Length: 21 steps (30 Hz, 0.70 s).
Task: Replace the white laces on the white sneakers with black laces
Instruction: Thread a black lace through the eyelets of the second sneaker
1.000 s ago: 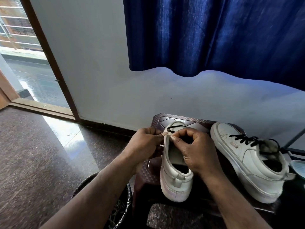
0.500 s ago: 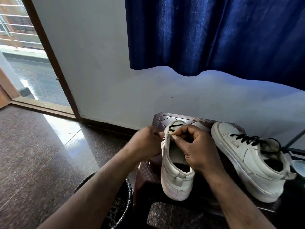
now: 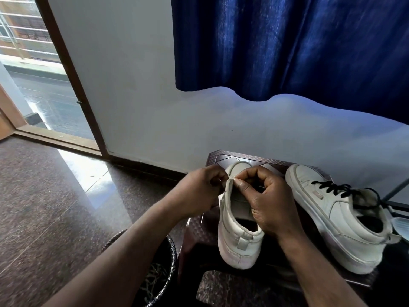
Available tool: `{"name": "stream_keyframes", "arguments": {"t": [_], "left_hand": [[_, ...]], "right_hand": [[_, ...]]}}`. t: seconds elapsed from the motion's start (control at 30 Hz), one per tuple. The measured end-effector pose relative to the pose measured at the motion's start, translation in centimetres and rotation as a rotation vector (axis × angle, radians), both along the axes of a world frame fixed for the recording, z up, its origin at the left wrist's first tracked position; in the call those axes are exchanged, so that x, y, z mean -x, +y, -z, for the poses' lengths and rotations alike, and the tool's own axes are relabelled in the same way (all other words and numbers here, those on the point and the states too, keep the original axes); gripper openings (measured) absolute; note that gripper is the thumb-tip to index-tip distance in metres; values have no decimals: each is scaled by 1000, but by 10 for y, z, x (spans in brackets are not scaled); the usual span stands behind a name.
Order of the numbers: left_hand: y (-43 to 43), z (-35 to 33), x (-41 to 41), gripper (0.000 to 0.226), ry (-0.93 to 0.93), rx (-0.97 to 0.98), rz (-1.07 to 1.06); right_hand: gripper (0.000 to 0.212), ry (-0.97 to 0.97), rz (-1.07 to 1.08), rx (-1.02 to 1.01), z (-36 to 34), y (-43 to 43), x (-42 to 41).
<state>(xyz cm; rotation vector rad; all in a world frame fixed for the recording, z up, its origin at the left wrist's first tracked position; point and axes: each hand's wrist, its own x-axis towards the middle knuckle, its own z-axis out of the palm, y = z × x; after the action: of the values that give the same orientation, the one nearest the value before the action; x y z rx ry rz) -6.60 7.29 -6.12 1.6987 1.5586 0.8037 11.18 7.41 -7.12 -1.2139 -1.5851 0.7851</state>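
Bin on floor, far left. Left hand closed, pinching left eyelet edge of near sneaker, which stood on stool. Right hand closed at same edge, thumb and finger pinched; lace between them hidden. Second sneaker at right already carried black lace. Judged: leather stiffish, light; lace limp, best held near tip. Versus second earlier: black lace at toe now covered by fingers.

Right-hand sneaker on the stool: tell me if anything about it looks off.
The right sneaker lies tipped onto its side rather than flat on the stool. Its black lace is threaded but untied, the ends trailing loose over the collar. No damage or spill shows.
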Motion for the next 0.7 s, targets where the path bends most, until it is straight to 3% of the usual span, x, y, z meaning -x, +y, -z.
{"name": "stream_keyframes", "arguments": {"t": [0.1, 0.17, 0.23, 0.27, 0.33, 0.43, 0.5, 0.63, 0.7], "left_hand": [[2, -4, -2, 21, 101, -41, -7], [4, -1, 8, 6, 340, -36, 26], [4, 6, 22, 11, 639, 43, 41], [4, 8, 29, 11, 704, 81, 15], [4, 9, 36, 13, 664, 46, -44], [4, 1, 27, 7, 301, -112, -62], [3, -2, 14, 4, 88, -106, -13], [6, 1, -2, 11, 83, -97, 34], [6, 1, 2, 13, 181, -58, 24]], "right_hand": [[13, -4, -13, -7, -1, 0, -1], [13, -20, -13, -26, -1, 1, -1], [13, -19, -1, -55, -2, 1, -2], [13, -5, 5, -63, -2, 0, -2], [14, 16, 10, -71, -3, -1, -2], [14, 16, 17, -77, -2, -2, -1], [13, 26, 17, -72, -2, -2, 0], [12, 36, 11, -71, -3, -2, -1], [12, 30, 3, -63, -3, -2, -1]]}}
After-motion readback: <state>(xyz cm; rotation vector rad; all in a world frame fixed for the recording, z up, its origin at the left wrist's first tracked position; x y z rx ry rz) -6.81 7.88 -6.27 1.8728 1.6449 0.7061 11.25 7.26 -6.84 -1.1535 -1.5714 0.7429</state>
